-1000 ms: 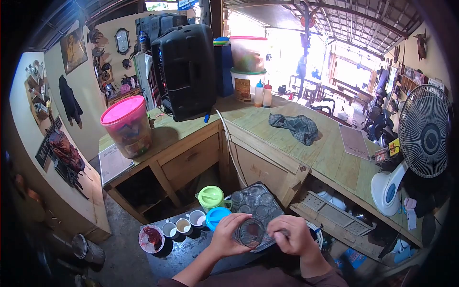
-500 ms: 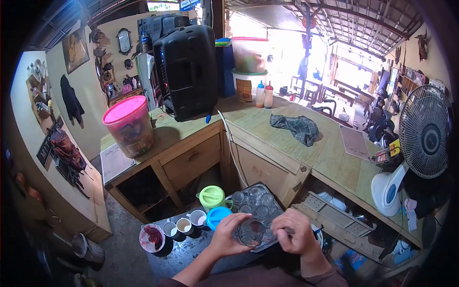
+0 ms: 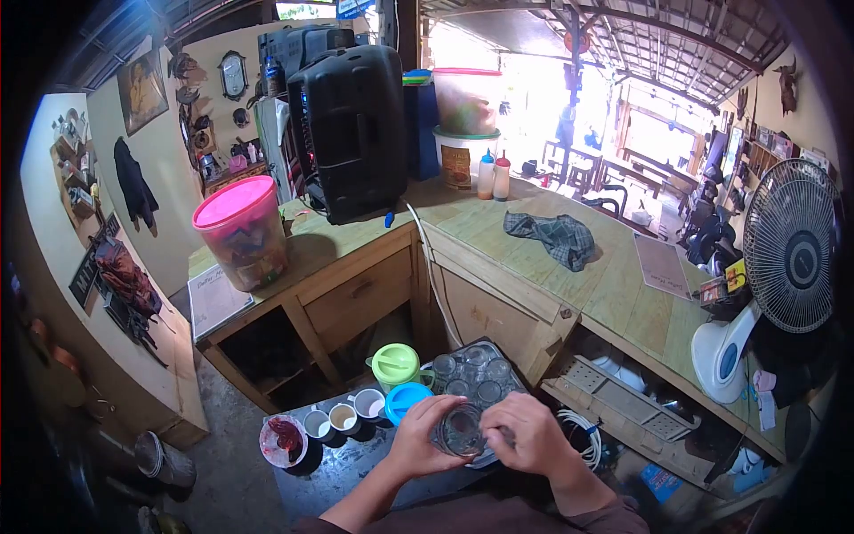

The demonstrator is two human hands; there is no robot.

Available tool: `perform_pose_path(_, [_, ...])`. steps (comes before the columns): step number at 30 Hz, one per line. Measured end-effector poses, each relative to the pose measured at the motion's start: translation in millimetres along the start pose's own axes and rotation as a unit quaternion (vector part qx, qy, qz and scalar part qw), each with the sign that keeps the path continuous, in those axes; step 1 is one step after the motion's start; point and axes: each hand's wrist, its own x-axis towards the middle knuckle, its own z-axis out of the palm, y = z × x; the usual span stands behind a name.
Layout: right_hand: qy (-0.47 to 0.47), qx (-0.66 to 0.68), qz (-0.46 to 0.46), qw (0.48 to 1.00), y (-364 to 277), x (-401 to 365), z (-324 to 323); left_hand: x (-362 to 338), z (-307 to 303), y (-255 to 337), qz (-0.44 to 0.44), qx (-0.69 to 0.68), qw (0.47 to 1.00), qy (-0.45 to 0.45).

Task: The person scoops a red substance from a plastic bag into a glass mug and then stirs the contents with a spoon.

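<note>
My left hand (image 3: 416, 445) is wrapped around a clear drinking glass (image 3: 462, 431), its mouth tilted up toward me. Close against the glass's right side, my right hand (image 3: 527, 434) is closed in a pinch. Something small and dark shows at its fingertips, too hidden to name. Behind both hands, several clear glasses (image 3: 488, 392) stand on a tray (image 3: 513, 367). Just left of the tray are a lime-green lidded pitcher (image 3: 395, 365) and a container with a blue lid (image 3: 407, 400).
Left on the metal table (image 3: 329, 485) stand three cups (image 3: 342, 417) and a tub with something dark red (image 3: 283, 439). A wooden counter (image 3: 463, 231) holds a black speaker (image 3: 351, 133), a pink-lidded bucket (image 3: 240, 236), a checked cloth (image 3: 556, 238) and a fan (image 3: 792, 249).
My right hand has moved left and slightly down, from just off the glass to right beside its rim. The left hand and the glass stay nearly in place.
</note>
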Motion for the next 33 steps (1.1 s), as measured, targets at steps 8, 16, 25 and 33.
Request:
perform_pose_path(8, [-0.017,-0.031,-0.007,0.999,2.2,0.3,-0.7,-0.9,-4.5,0.7,-0.022,-0.035,0.999,0.004])
perform_pose_path(16, [-0.044,-0.024,0.014,0.999,-1.1,6.4,-9.9,-0.2,-5.9,1.7,-0.035,-0.123,0.992,-0.006])
perform_pose_path(25, [-0.042,-0.008,0.015,0.999,0.5,16.2,-1.5,-0.4,-7.5,0.8,-0.054,-0.193,0.98,-0.018])
perform_pose_path(33, [-0.043,0.009,-0.014,0.999,6.0,22.7,1.5,-11.3,-10.4,-9.0,-0.082,-0.233,0.969,-0.019])
